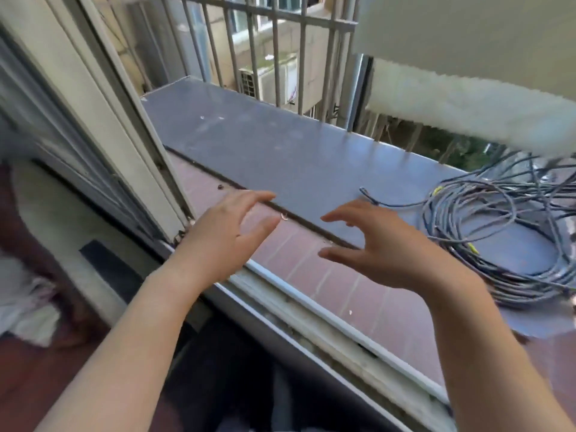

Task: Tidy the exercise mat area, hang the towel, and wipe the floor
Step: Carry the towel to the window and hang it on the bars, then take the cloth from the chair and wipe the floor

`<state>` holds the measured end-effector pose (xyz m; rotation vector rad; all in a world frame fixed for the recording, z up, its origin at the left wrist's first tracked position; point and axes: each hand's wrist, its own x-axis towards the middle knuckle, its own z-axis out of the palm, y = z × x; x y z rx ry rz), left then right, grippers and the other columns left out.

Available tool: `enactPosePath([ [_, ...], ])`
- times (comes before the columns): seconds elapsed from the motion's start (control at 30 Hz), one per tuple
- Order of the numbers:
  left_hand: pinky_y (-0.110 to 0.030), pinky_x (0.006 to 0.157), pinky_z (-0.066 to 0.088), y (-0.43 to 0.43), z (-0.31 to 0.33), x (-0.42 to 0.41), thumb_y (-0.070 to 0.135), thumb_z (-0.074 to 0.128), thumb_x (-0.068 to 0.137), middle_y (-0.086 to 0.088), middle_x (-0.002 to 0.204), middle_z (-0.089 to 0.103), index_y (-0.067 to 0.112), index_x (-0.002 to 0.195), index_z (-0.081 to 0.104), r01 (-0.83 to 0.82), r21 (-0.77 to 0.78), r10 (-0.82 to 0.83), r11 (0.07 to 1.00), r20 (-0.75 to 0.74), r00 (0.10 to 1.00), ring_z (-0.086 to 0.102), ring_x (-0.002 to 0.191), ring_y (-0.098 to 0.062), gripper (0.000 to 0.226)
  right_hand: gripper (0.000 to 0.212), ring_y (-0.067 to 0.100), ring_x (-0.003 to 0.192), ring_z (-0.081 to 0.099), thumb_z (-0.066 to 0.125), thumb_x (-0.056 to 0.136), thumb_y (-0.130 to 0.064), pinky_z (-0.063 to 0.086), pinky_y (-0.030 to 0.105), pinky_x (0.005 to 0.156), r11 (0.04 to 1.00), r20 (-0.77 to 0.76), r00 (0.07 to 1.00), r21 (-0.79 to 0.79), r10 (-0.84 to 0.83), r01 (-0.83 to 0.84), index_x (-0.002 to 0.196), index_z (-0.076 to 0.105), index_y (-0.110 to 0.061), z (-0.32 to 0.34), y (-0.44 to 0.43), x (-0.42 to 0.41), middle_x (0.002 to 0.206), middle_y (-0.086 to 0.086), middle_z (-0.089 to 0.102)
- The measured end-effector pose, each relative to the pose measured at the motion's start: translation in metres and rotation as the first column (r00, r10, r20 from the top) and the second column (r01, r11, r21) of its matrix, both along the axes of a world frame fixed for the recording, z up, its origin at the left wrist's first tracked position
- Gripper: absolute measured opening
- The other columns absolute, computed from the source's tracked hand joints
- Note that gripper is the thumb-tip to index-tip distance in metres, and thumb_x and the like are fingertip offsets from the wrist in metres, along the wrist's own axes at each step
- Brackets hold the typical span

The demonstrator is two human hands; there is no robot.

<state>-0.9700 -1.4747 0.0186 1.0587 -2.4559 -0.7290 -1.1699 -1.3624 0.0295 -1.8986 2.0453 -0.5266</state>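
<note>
Where the view runs out at upper right, one white towel hangs, blurred, above the far end of the grey ledge; what carries it cannot be told. Two hands, holding nothing: left hand and right hand hover apart over the tiled sill, fingers spread and loosely curved. One cable coil lies on the ledge near the right hand. Open window sash bounds the left; barred grille closes the far edge.
</note>
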Motion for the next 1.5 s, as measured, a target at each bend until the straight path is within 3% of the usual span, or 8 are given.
enactPosePath([
  [0.17, -0.024, 0.099, 0.037, 0.042, -0.019, 0.042, 0.051, 0.044, 0.089, 0.012, 0.136, 0.045, 0.032, 0.130, 0.048, -0.202, -0.006, 0.202, 0.979, 0.051, 0.978, 0.039, 0.126, -0.004, 0.046, 0.048, 0.009, 0.114, 0.050, 0.064, 0.080, -0.049, 0.035, 0.020, 0.087, 0.979, 0.018, 0.982, 0.074, 0.189, -0.190, 0.123, 0.054, -0.031, -0.021, -0.009, 0.032, 0.126, -0.010, 0.055],
  [0.27, -0.019, 0.094, 0.035, 0.071, -0.029, 0.079, 0.047, 0.046, 0.090, 0.011, 0.134, 0.046, 0.030, 0.129, 0.049, -0.353, 0.001, 0.353, 0.936, 0.046, 0.935, 0.039, 0.123, -0.002, 0.042, 0.047, 0.011, 0.113, 0.052, 0.066, 0.080, -0.046, 0.037, 0.022, 0.089, 0.936, 0.061, 0.940, 0.098, 0.335, -0.339, 0.122, 0.055, -0.028, -0.030, -0.017, 0.066, 0.124, -0.008, 0.057],
  [0.4, -0.012, 0.081, 0.034, 0.120, -0.041, 0.129, 0.045, 0.048, 0.090, 0.013, 0.131, 0.048, 0.032, 0.127, 0.050, -0.533, 0.080, 0.530, 0.843, 0.056, 0.846, 0.042, 0.114, 0.003, 0.040, 0.048, 0.010, 0.112, 0.052, 0.067, 0.079, -0.045, 0.037, 0.021, 0.089, 0.845, 0.095, 0.858, 0.150, 0.505, -0.513, 0.123, 0.056, -0.029, -0.041, -0.008, 0.110, 0.124, -0.010, 0.057],
  [0.6, -0.018, 0.090, 0.032, 0.190, -0.061, 0.177, 0.043, 0.050, 0.090, 0.015, 0.130, 0.047, 0.034, 0.125, 0.051, -0.726, 0.194, 0.735, 0.660, 0.036, 0.677, 0.040, 0.115, 0.003, 0.036, 0.048, 0.010, 0.108, 0.055, 0.066, 0.081, -0.044, 0.033, 0.014, 0.079, 0.669, 0.063, 0.702, 0.255, 0.709, -0.698, 0.124, 0.056, -0.025, -0.061, 0.015, 0.155, 0.121, -0.005, 0.058],
  [0.87, -0.016, 0.088, 0.031, 0.263, -0.067, 0.248, 0.044, 0.049, 0.089, 0.022, 0.129, 0.044, 0.034, 0.125, 0.051, -0.823, 0.250, 0.847, 0.509, 0.025, 0.532, 0.040, 0.113, 0.007, 0.037, 0.047, 0.008, 0.109, 0.050, 0.064, 0.084, -0.040, 0.030, 0.007, 0.073, 0.486, 0.065, 0.522, 0.281, 0.851, -0.827, 0.127, 0.054, -0.025, -0.047, 0.042, 0.245, 0.124, -0.007, 0.056],
  [1.1, -0.018, 0.086, 0.034, 0.344, -0.062, 0.345, 0.043, 0.052, 0.089, 0.022, 0.125, 0.045, 0.035, 0.118, 0.055, -0.885, 0.241, 0.908, 0.399, 0.031, 0.418, 0.044, 0.113, 0.004, 0.030, 0.050, 0.015, 0.112, 0.051, 0.064, 0.084, -0.040, 0.043, 0.030, 0.096, 0.398, 0.057, 0.435, 0.313, 0.899, -0.862, 0.130, 0.051, -0.026, -0.047, 0.097, 0.356, 0.128, -0.004, 0.053],
  [1.33, -0.022, 0.085, 0.038, 0.458, -0.057, 0.464, 0.045, 0.050, 0.089, 0.016, 0.129, 0.050, 0.033, 0.120, 0.055, -0.952, 0.189, 0.963, 0.241, 0.075, 0.259, 0.051, 0.106, -0.004, 0.033, 0.050, 0.008, 0.113, 0.051, 0.063, 0.084, -0.045, 0.035, 0.016, 0.087, 0.213, 0.021, 0.222, 0.213, 0.975, -0.953, 0.128, 0.052, -0.026, -0.042, 0.178, 0.504, 0.129, -0.009, 0.055],
  [1.5, -0.020, 0.085, 0.034, 0.545, -0.058, 0.530, 0.042, 0.050, 0.089, 0.017, 0.126, 0.049, 0.031, 0.123, 0.054, -0.979, 0.191, 0.989, 0.071, 0.112, 0.093, 0.046, 0.111, -0.001, 0.035, 0.048, 0.012, 0.111, 0.052, 0.063, 0.085, -0.039, 0.039, 0.021, 0.087, -0.019, 0.064, -0.006, 0.211, 0.998, -0.977, 0.128, 0.053, -0.021, -0.049, 0.242, 0.618, 0.128, -0.004, 0.057],
])
